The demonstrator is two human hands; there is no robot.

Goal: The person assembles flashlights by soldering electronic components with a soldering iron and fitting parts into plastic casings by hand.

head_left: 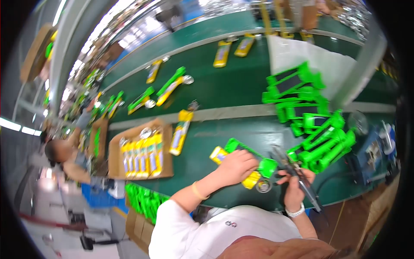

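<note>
My left hand (239,166) has its fingers curled over a yellow bar-shaped piece (217,155) with a pale label, pressing it down on the bench. A green plastic frame (243,146) lies against the far side of that hand, and its green end (267,168) shows to the right. A round silvery part (263,185) sits at the yellow piece's near end. In my right hand (295,190) is a long grey-and-black handheld tool (303,183), slanting from upper left to lower right. The tool's exact kind is unclear. Its upper end lies close to the green end.
Several green frames (323,149) are heaped at right, beside a blue device (373,151). A cardboard box (168,162) holds several yellow pieces. Another yellow piece (181,131) lies beside it. More pieces lie on the green belt (207,86). Another person (71,157) works at left.
</note>
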